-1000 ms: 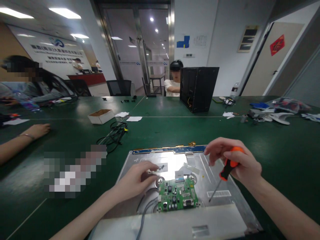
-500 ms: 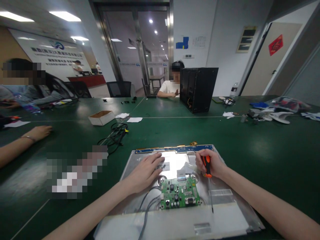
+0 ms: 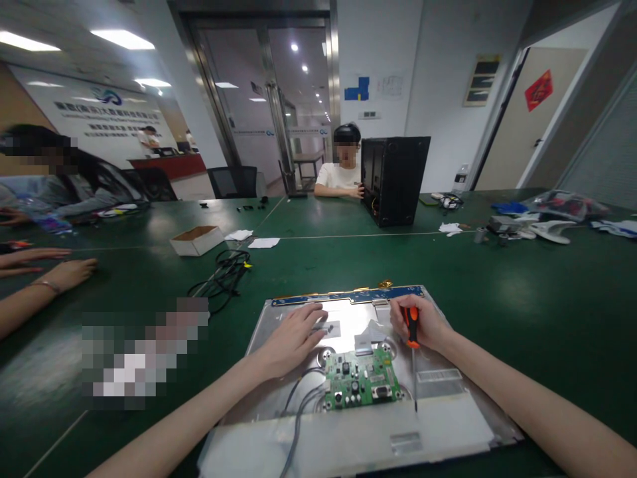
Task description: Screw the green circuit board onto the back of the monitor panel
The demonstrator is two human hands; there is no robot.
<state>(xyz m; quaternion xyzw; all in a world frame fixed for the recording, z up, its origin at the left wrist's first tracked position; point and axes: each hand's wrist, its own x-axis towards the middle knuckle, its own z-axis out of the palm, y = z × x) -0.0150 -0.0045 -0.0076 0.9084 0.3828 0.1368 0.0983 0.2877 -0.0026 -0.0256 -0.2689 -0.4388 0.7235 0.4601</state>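
An opened display panel point(image 3: 358, 438) with a silvery metal back lies in front of me. A green circuit board point(image 3: 361, 378) sits on its middle, with grey cables point(image 3: 297, 425) running off its left side. Along the far edge stretches a narrow blue board point(image 3: 348, 295). My left hand point(image 3: 293, 335) rests on the panel left of the green board, fingers extended and holding nothing. In my right hand point(image 3: 421, 322), fingers closed, is an orange-and-black screwdriver point(image 3: 411, 325). Its shaft points down toward me, right of the green board; whether the tip touches the panel I cannot tell.
Black cables point(image 3: 223, 279) lie beyond the panel to the left, near a small open box point(image 3: 198, 240) and papers. Across the table stands a black computer case point(image 3: 395, 180), with a person beside it. Another person's hands point(image 3: 70, 272) rest at the left.
The camera view has shifted slightly. My hands keep nearly the same places on the panel. Another hand has appeared at the left, and the person across now touches the computer case.
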